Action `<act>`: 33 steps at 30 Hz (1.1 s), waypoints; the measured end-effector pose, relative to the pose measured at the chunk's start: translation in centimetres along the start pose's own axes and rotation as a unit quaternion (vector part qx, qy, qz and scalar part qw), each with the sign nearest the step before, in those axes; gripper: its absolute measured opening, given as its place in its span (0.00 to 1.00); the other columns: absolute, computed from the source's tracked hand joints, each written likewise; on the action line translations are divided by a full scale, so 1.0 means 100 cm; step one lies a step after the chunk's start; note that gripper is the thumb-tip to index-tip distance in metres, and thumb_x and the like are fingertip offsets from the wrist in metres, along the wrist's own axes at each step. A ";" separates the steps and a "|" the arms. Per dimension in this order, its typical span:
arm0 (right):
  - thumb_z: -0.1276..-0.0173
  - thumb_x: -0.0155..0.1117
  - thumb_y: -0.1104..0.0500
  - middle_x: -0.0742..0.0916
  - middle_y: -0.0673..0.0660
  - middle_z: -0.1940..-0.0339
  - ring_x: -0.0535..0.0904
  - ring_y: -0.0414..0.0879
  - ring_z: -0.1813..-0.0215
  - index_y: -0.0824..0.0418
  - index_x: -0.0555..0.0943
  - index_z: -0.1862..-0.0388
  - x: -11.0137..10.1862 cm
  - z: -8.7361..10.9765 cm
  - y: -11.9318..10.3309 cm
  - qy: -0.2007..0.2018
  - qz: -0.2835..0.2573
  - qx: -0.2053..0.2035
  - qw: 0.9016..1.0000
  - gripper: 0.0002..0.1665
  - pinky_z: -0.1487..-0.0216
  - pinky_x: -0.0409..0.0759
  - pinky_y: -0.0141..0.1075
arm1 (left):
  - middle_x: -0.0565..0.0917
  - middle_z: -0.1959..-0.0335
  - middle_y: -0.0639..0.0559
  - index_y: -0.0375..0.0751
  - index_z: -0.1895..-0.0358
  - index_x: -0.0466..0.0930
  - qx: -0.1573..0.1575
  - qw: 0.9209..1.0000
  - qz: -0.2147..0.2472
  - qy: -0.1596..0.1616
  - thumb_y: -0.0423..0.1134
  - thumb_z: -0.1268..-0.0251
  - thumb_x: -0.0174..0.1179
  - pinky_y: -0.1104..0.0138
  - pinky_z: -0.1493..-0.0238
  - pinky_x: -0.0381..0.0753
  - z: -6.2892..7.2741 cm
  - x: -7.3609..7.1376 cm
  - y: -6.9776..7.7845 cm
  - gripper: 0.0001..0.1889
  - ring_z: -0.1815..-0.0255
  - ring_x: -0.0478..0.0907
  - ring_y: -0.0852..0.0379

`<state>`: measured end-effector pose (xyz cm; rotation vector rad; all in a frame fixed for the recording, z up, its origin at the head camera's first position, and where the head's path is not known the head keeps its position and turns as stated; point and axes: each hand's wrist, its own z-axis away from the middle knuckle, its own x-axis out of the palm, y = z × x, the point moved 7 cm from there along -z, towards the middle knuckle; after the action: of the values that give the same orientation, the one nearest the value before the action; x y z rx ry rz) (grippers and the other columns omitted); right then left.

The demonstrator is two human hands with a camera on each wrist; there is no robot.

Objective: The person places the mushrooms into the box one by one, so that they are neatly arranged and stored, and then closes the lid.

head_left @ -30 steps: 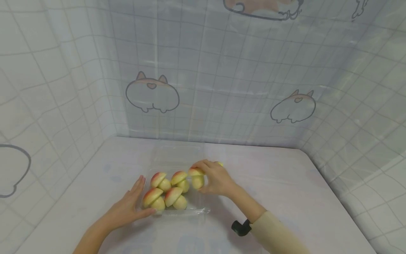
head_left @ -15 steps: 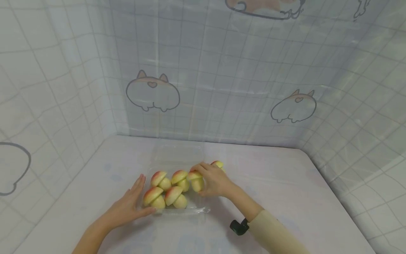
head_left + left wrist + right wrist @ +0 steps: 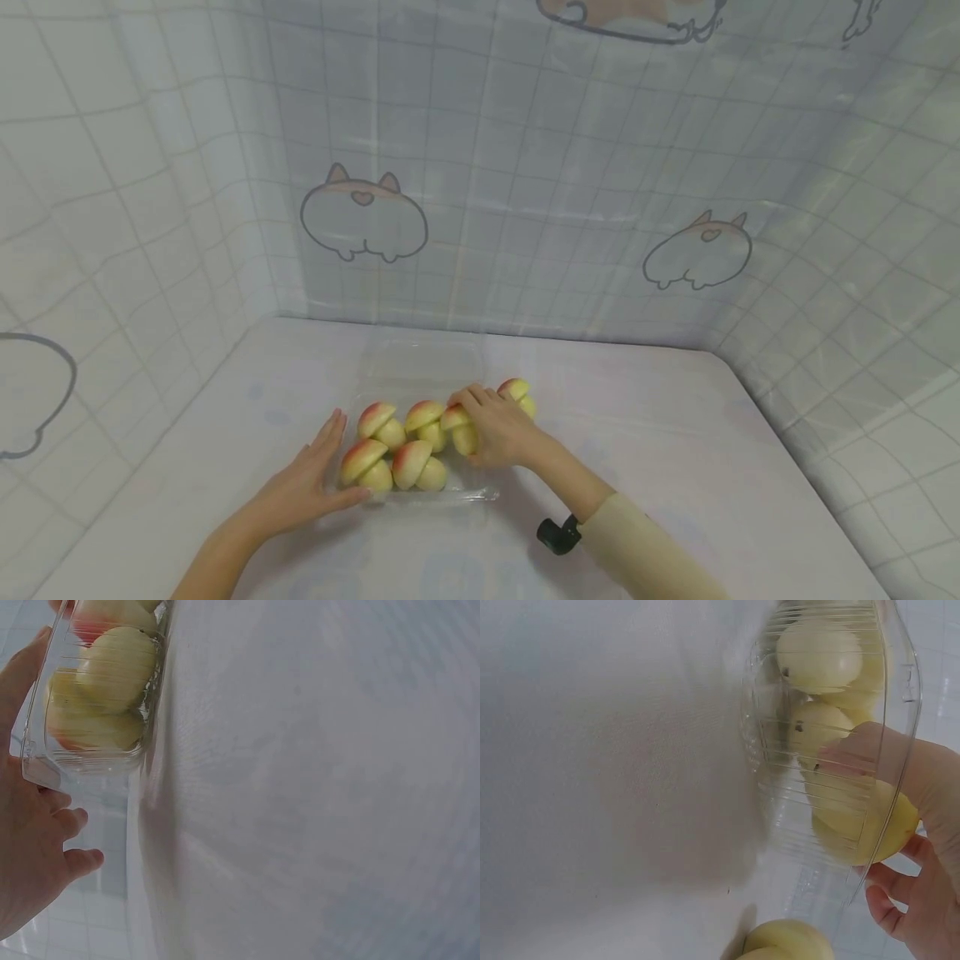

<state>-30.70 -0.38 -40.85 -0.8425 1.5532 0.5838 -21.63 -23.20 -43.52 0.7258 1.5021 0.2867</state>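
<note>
My right hand (image 3: 498, 429) pinches a yellow mushroom-shaped piece (image 3: 462, 435) with a red-tinged cap, at the back right inside a clear plastic box (image 3: 471, 496). In the right wrist view its round cap (image 3: 889, 825) sits between thumb and fingers, partly behind the box wall. Several matching mushroom-shaped pieces (image 3: 425, 425) lie left of it in the box, caps leaning up and left. My left hand (image 3: 300, 492) rests at the box's left front corner, its fingers along the left side and its thumb at the front edge.
The clear lid (image 3: 420, 362) lies folded back behind the box. Another mushroom-shaped piece (image 3: 519, 396) stands on the table just right of it, beyond my right hand. A dark angular object (image 3: 557, 537) shows beside my right sleeve. Patterned sheeting (image 3: 525, 250) encloses the table's back and sides.
My right hand has lowered the mushroom-shaped piece slightly, down and left into the box. The piece outside shows more as the hand shifts. My left hand stays put.
</note>
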 end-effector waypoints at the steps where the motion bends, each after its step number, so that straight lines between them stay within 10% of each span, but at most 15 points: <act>1: 0.58 0.79 0.51 0.75 0.50 0.44 0.74 0.46 0.45 0.51 0.65 0.38 0.001 0.000 0.000 -0.002 0.001 0.000 1.000 0.47 0.49 0.71 0.39 | 0.42 0.25 0.29 0.25 0.26 0.40 0.000 1.000 -0.001 0.001 0.60 0.45 0.66 0.34 0.34 0.48 0.000 0.000 0.000 0.58 0.28 0.46 0.28; 33: 0.55 0.79 0.48 0.76 0.50 0.43 0.76 0.48 0.44 0.52 0.68 0.38 0.003 -0.002 -0.003 -0.032 0.026 0.025 0.999 0.46 0.48 0.71 0.42 | 0.42 0.25 0.29 0.26 0.25 0.39 0.001 1.000 0.001 0.000 0.59 0.44 0.66 0.34 0.34 0.48 -0.001 0.000 -0.001 0.58 0.29 0.46 0.26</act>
<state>-30.63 -0.81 -41.11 -0.7406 1.5293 0.6021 -21.72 -23.22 -43.58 0.7291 1.5015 0.2857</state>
